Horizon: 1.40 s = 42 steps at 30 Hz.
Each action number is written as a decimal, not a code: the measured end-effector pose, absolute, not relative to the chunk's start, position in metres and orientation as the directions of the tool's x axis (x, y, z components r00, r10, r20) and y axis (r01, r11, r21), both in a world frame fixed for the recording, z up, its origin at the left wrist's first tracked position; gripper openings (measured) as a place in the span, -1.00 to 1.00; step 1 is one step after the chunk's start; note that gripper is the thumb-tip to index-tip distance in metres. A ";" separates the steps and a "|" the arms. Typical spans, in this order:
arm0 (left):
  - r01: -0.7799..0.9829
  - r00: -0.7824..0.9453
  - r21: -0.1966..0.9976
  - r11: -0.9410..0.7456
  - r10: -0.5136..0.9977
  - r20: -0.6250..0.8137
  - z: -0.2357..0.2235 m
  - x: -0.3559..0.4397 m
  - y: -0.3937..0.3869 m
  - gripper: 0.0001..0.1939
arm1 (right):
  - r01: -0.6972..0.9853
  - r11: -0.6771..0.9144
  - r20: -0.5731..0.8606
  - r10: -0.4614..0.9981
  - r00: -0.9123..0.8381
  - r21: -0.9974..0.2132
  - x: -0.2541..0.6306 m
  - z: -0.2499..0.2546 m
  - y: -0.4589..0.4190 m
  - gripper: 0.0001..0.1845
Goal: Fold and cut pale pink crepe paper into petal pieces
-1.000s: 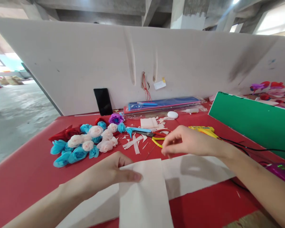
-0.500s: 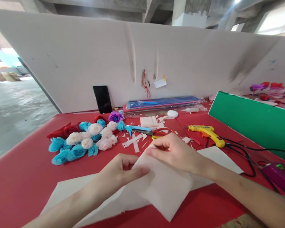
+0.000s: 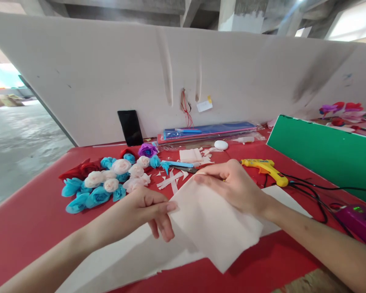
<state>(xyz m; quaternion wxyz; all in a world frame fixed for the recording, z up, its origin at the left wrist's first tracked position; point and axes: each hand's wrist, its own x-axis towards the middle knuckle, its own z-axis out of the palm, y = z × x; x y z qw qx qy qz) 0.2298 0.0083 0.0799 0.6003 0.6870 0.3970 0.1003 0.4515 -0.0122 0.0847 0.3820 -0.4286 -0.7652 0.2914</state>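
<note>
A square-looking piece of off-white paper (image 3: pixel 222 228) is held up at a slant between my hands, above a long strip of similar paper (image 3: pixel 125 260) lying on the table. My right hand (image 3: pixel 232 185) pinches its upper edge between thumb and fingers. At its left corner, the thumb and forefinger of my left hand (image 3: pixel 152 211) come together, while the other fingers hang loosely below. Just beyond the paper lie scissors (image 3: pixel 187 169), partly hidden by my right hand, and paper scraps (image 3: pixel 171 182).
Blue, pink and red paper flowers (image 3: pixel 111 185) cluster at left. A yellow glue gun (image 3: pixel 266 167) with black cables lies at right, near a green board (image 3: pixel 320 156) and a purple device (image 3: pixel 358 221). A phone (image 3: pixel 130 127) leans on the white partition (image 3: pixel 110 73).
My left hand has moved left and slightly up along the paper, its lower fingers now hanging out. My right hand has shifted right, and the raised paper has swung right with it.
</note>
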 end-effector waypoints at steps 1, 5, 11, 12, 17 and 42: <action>0.442 0.662 0.897 0.012 0.671 -0.335 0.082 0.226 0.011 -0.67 | 0.444 0.456 0.347 0.886 -0.307 -0.772 0.454 0.087 -0.011 -0.70; 0.474 0.659 0.874 -0.104 0.700 -0.274 0.073 0.219 0.023 -0.69 | 0.451 0.386 0.359 0.921 -0.148 -0.804 0.458 0.090 -0.009 -0.65; -0.142 0.682 0.974 0.175 0.731 -0.032 0.036 0.237 0.017 -0.30 | 0.361 0.389 0.385 0.919 -0.085 -0.848 0.447 0.077 -0.014 -0.57; -0.118 0.678 0.969 0.217 0.730 -0.081 0.034 0.241 0.010 -0.31 | 0.367 0.395 0.394 0.916 -0.082 -0.842 0.444 0.074 -0.015 -0.57; 0.028 0.524 0.941 0.339 0.796 -0.302 0.041 0.256 -0.025 -0.45 | 0.391 0.407 0.410 0.909 -0.078 -0.826 0.433 0.064 -0.019 -0.67; -0.116 0.398 0.979 0.170 0.911 -0.111 0.083 0.240 -0.016 -0.83 | -0.105 0.015 0.069 0.841 -0.536 -0.994 0.460 0.077 -0.002 -0.73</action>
